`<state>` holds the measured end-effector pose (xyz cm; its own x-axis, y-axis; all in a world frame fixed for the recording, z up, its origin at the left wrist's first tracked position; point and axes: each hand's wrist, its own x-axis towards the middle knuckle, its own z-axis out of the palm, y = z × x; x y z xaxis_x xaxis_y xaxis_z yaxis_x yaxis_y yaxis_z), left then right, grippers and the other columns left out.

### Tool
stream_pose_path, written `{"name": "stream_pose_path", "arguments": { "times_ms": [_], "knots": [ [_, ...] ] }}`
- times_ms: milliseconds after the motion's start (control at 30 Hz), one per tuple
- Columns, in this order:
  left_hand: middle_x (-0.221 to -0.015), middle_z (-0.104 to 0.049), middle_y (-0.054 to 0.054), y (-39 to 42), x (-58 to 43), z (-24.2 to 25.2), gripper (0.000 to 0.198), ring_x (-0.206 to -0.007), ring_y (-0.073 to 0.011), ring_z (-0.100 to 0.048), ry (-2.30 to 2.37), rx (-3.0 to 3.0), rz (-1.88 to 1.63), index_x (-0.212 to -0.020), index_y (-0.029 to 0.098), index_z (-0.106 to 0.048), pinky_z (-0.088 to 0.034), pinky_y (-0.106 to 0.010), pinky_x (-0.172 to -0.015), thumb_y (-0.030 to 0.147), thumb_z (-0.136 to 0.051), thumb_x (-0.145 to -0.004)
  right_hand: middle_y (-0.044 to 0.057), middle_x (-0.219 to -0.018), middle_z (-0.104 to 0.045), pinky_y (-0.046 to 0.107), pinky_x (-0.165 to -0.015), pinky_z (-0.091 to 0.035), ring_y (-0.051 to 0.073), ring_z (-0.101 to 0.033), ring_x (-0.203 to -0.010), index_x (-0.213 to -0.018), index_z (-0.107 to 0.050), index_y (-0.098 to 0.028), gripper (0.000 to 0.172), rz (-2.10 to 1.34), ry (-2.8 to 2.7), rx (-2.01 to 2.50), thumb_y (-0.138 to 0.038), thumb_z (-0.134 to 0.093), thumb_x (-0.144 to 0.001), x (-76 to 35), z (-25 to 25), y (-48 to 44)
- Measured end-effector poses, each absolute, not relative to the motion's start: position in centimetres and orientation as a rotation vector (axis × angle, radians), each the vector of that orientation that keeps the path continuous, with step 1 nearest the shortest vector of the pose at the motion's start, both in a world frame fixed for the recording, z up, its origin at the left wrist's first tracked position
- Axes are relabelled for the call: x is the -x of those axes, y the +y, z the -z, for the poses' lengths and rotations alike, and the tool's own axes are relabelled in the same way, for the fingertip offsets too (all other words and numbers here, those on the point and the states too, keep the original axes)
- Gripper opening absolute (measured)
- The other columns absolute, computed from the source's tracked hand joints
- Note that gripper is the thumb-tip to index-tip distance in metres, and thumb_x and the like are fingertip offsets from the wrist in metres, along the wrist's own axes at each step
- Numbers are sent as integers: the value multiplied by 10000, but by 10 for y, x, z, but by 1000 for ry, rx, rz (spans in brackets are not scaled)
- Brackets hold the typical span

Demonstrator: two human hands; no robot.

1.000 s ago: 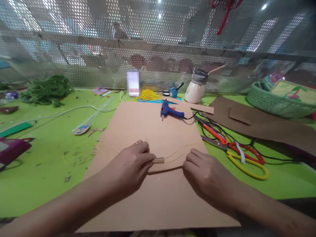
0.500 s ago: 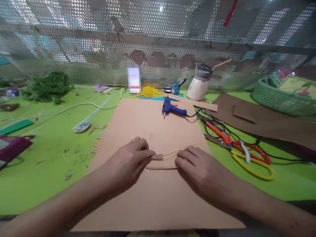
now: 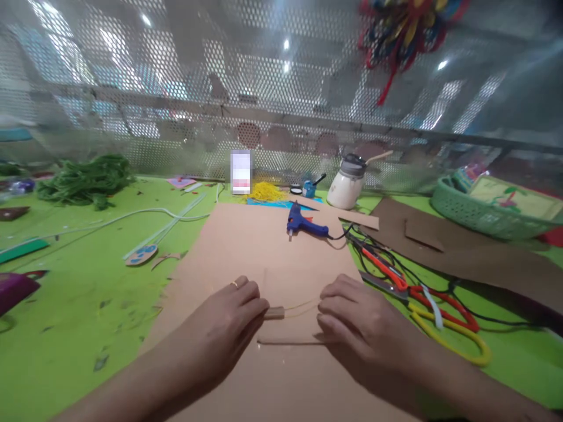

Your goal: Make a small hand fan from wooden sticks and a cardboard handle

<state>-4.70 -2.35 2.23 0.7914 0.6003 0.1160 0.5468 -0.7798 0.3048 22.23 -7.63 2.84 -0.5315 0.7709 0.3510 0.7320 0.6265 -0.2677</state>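
My left hand (image 3: pixel 229 313), a ring on one finger, is closed on a small cardboard piece (image 3: pixel 275 313) whose end sticks out past the fingertips. Thin yellow strands (image 3: pixel 301 306) run from that piece to my right hand (image 3: pixel 358 316), whose bent fingers are closed on them; the fingertips are partly hidden. Below both hands a narrow brown strip (image 3: pixel 290 341) lies on a large cardboard sheet (image 3: pixel 237 246), its right end under my right hand and its shadow. Beyond the hands, a blue glue gun (image 3: pixel 303 223) rests on the sheet.
Right of the sheet lie scissors with yellow handles (image 3: pixel 466 346), a red-handled tool (image 3: pixel 466 316) and black cord. Behind stand a white jar (image 3: pixel 345 189), a blue paint pot (image 3: pixel 309 189) and a green basket (image 3: pixel 479 214). Yellow strands (image 3: pixel 264 191) and green strands (image 3: pixel 85 179) lie in piles.
The view has tilted up, so everything sits lower and a hanging ornament shows at the top. My right hand has shifted slightly away from the narrow strip. Both hands keep their hold.
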Motion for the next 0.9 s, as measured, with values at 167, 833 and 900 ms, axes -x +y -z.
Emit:
{"name": "stream_pose_path", "arguments": {
  "times_ms": [167, 833, 900],
  "knots": [
    [-893, -579, -70, -22, 45, -18, 273, -829, -233, -477, 903, -2826, -270, -842, 184, -589, -377, -378, -718, 181, -375, -1011, 121, -918, -690, 419, -849, -489, 254, -593, -926, -877, -673, -144, 157, 198, -2258, 1394, -163, -538, -955, -243, -41, 15],
    [-950, -589, -42, -27, 48, -24, 299, -810, -176, -562, 1031, -2502, -511, -892, 232, -577, -437, -290, -716, 323, -330, -1035, 91, -1077, -690, 414, -851, -535, 245, -655, -991, -1139, -643, -139, 239, 140, -1956, 1559, -292, -598, -960, -234, -45, 76],
    [-898, -610, -32, -27, 48, -27, 317, -781, -177, -569, 1098, -2464, -547, -867, 234, -576, -417, -284, -669, 360, -335, -1031, 93, -975, -711, 361, -760, -528, 244, -660, -892, -1115, -653, -136, 253, 80, -1935, 1490, -315, -556, -964, -242, -60, 54]
  ]
}}
